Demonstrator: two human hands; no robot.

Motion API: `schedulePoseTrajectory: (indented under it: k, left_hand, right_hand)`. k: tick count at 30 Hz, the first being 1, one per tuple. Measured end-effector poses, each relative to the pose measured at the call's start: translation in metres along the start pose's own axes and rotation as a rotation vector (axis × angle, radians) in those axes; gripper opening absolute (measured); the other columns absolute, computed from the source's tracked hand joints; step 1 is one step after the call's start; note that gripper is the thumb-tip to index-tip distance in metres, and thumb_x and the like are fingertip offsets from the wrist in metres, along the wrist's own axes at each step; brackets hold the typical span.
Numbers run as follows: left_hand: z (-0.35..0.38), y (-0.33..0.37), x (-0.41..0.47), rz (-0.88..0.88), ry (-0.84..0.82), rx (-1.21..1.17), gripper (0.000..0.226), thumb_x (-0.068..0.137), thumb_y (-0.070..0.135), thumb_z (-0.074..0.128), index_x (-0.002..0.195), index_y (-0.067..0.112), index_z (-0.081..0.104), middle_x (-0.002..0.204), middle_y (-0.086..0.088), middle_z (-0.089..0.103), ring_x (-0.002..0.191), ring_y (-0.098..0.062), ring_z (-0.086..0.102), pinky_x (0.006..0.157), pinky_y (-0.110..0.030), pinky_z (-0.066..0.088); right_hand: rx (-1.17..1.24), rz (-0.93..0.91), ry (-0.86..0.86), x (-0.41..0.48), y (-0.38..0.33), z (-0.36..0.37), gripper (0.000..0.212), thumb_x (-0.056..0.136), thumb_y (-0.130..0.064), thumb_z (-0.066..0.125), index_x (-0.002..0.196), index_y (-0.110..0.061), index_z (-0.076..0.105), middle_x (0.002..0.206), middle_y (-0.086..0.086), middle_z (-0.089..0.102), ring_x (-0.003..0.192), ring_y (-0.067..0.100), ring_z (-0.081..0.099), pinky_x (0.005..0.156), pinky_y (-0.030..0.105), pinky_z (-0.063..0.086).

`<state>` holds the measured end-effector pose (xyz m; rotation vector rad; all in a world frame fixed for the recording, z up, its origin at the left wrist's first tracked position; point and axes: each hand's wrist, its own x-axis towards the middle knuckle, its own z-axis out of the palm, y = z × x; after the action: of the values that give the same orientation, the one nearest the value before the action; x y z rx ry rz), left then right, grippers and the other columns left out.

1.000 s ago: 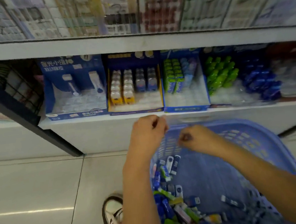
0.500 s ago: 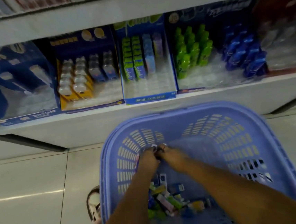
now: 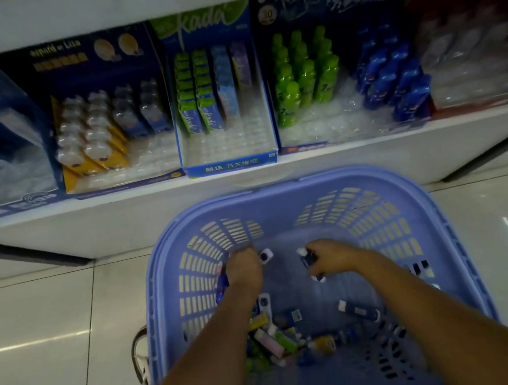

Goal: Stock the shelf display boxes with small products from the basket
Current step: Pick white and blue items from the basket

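Both hands grip small blue items: left hand (image 3: 244,271), right hand (image 3: 330,258). Basket (image 3: 307,184) still loaded, display boxes (image 3: 229,146) half-empty, so I'm nowhere near done.

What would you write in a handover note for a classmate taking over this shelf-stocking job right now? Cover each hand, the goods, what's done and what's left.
Left hand: down in the purple basket, closed on small blue products.
Right hand: also in the basket, gripping a dark blue item.
Loose products: piled at the basket's near end.
Done: the Kada display box holds green, blue and purple packs at the back.
Left: its front rows are empty; neighbouring boxes also show gaps.
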<state>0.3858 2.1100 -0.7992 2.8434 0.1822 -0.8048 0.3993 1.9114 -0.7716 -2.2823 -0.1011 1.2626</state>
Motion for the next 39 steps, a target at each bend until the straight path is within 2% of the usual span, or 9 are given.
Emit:
schedulePoseTrajectory:
  k: [3,5,7,12,17,20,25,34,39]
  left_hand:
    - [-0.016,0.008,-0.015,0.055,-0.013,-0.309,0.015,0.09,0.019,0.06,0.096,0.006,0.064,0.094,-0.017,0.068,0.087,-0.032,0.064,0.077,-0.041,0.053]
    - [-0.035,0.008,-0.026,0.105,-0.008,-0.515,0.027,0.085,0.019,0.066,0.063,0.013,0.053,0.064,-0.009,0.059,0.062,-0.025,0.054,0.062,-0.034,0.044]
    - [-0.065,0.003,-0.04,0.128,-0.026,-0.693,0.044,0.081,0.016,0.07,0.051,0.016,0.038,0.046,0.002,0.042,0.051,-0.018,0.04,0.055,-0.029,0.033]
    - [-0.151,-0.028,-0.084,0.154,-0.117,-1.118,0.017,0.081,0.003,0.068,0.069,0.006,0.056,0.066,-0.009,0.06,0.067,-0.021,0.063,0.065,-0.031,0.057]
    - [-0.227,-0.083,-0.134,0.269,0.113,-1.514,0.014,0.084,0.007,0.066,0.08,0.011,0.054,0.076,-0.006,0.068,0.07,-0.018,0.067,0.071,-0.036,0.059]
    - [-0.253,-0.119,-0.157,0.312,0.304,-1.56,0.016,0.078,0.021,0.072,0.091,0.014,0.067,0.072,0.004,0.066,0.064,-0.007,0.061,0.066,-0.023,0.057]
    - [-0.268,-0.166,-0.159,0.103,0.618,-1.581,0.01,0.086,0.034,0.067,0.089,0.025,0.07,0.071,0.008,0.058,0.056,-0.002,0.048,0.052,-0.015,0.046]
    - [-0.269,-0.227,-0.147,-0.242,0.83,-1.682,0.028,0.09,0.032,0.058,0.113,0.015,0.062,0.092,0.0,0.064,0.076,-0.011,0.058,0.063,-0.02,0.046]
    - [-0.259,-0.242,-0.147,-0.247,0.937,-1.624,0.025,0.089,0.036,0.061,0.109,0.021,0.066,0.084,0.003,0.064,0.072,-0.007,0.06,0.062,-0.017,0.045]
  right_hand:
    - [0.234,-0.025,0.024,-0.017,-0.01,-0.017,0.022,0.083,-0.009,0.065,0.096,0.008,0.06,0.098,0.026,0.066,0.084,0.029,0.065,0.074,0.038,0.052]
    - [0.357,-0.056,0.027,-0.033,-0.024,-0.028,0.022,0.091,-0.012,0.058,0.104,0.006,0.06,0.099,0.024,0.065,0.082,0.025,0.061,0.075,0.035,0.048]
    - [0.471,-0.116,0.03,-0.053,-0.042,-0.04,0.022,0.095,-0.016,0.054,0.107,0.001,0.061,0.093,0.018,0.062,0.076,0.019,0.055,0.071,0.03,0.044]
    - [0.576,-0.354,0.154,-0.102,-0.103,-0.064,0.016,0.091,-0.012,0.06,0.104,-0.009,0.067,0.081,-0.001,0.066,0.066,0.007,0.056,0.061,0.016,0.047]
    - [0.594,-0.577,0.418,-0.125,-0.186,-0.07,0.011,0.083,-0.002,0.066,0.091,-0.01,0.063,0.069,0.002,0.067,0.055,0.007,0.061,0.057,0.018,0.051]
    - [0.656,-0.687,0.501,-0.128,-0.239,-0.069,0.011,0.086,-0.006,0.064,0.095,-0.012,0.064,0.078,0.005,0.067,0.061,0.009,0.064,0.062,0.017,0.053]
    - [0.523,-0.82,0.651,-0.106,-0.334,-0.065,0.011,0.084,-0.008,0.068,0.095,-0.007,0.066,0.073,0.002,0.064,0.06,0.008,0.062,0.064,0.021,0.055]
    - [0.113,-0.939,0.838,-0.031,-0.467,-0.041,0.012,0.082,-0.011,0.066,0.092,-0.004,0.07,0.088,0.012,0.072,0.08,0.02,0.064,0.072,0.023,0.047]
    - [-0.252,-0.845,0.882,0.005,-0.506,-0.043,0.018,0.088,-0.022,0.059,0.103,-0.014,0.067,0.107,0.007,0.069,0.099,0.024,0.061,0.08,0.028,0.047]
